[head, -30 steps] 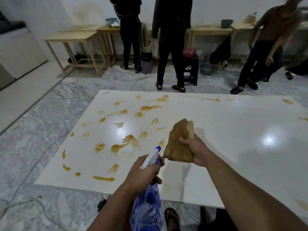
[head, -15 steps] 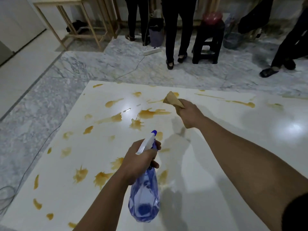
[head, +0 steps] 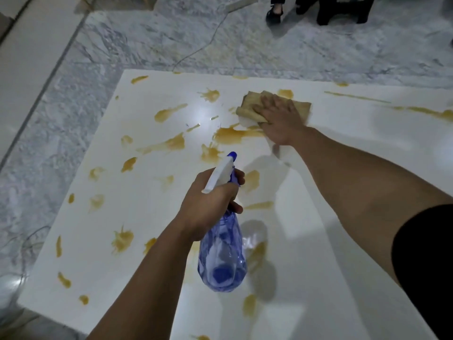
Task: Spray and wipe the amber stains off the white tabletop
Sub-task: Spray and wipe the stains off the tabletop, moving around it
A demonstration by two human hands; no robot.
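Now that my right hand [head: 279,119] has come down from mid-air, I am pressing the tan cloth [head: 252,107] flat on the white tabletop [head: 343,241] in the upper middle of the frame, fingers spread over it, where a second ago I was only pinching it aloft. So wiping is beginning, right beside the big amber stain [head: 232,134]. My left hand [head: 208,204] is gripping the blue spray bottle [head: 221,256] at centre frame, fingers curled round its neck. Most amber stains across the left half are untouched.
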